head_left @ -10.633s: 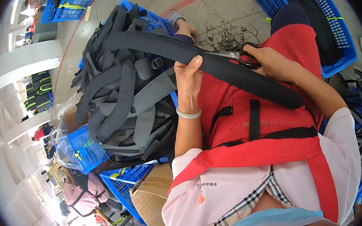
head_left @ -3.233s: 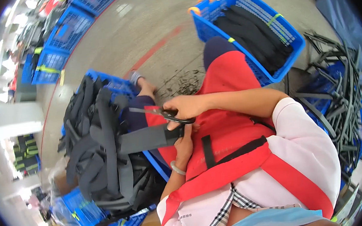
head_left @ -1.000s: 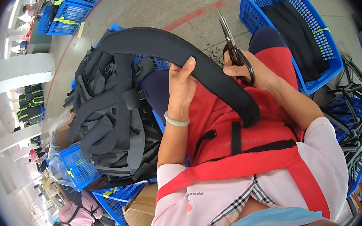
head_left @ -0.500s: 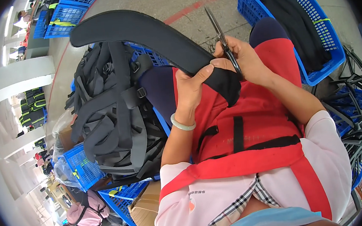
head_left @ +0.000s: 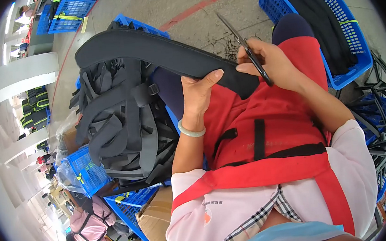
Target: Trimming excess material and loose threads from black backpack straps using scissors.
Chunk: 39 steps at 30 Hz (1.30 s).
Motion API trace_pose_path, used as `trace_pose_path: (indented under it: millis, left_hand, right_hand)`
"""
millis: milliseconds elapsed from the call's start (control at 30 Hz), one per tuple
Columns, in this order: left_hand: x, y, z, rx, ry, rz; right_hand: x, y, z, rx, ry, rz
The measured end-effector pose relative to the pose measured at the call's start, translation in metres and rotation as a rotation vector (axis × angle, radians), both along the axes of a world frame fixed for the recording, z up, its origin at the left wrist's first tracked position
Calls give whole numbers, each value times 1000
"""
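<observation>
Head view: pinching strap (head_left: 159, 50) near its lower end with left hand (head_left: 197, 90), gripping scissors (head_left: 254, 59) in right hand (head_left: 274, 63).

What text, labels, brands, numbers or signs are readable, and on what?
Pink shirt: one short line of small dark print by an orange mark; wording not copied out.
Red apron: faint pale marks, too blurred to read.
Scissors and dark padded strap: no text seen.
Background: too small to read.
</observation>
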<state>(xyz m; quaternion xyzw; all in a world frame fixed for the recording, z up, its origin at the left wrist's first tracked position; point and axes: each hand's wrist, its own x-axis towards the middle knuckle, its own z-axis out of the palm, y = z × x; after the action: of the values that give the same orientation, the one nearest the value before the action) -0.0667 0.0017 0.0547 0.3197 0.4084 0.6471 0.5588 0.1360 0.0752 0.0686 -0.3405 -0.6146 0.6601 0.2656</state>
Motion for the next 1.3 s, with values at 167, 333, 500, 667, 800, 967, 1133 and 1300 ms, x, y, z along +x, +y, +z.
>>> trace_pose_path:
  millis: [167,333,500,667,800,967,1133,1300]
  left_hand:
    - [-12,-4,5,-10,-35,16]
    - [-15,-7,5,-9,-19,52]
    - [-11,-8,8,1,-7,49]
    - [-9,-11,4,-15,-30,-24]
    - [-7,-14,4,-53,-92,-7]
    - [-13,-14,-4,-58,-114,-51]
    - [-9,-18,-8,-79,-109,-53]
    - [-13,-20,-9,-45,-110,-51]
  right_hand:
    - [32,-7,24,-79,-314,89]
    - [51,-20,24,119,-389,204]
    - [52,-25,21,178,-421,280]
    - [46,-26,22,190,-442,290]
    - [44,-28,13,240,-477,308]
    - [37,-29,13,108,-522,384]
    - [35,-36,11,228,-454,303]
    - [33,-33,8,231,-463,336]
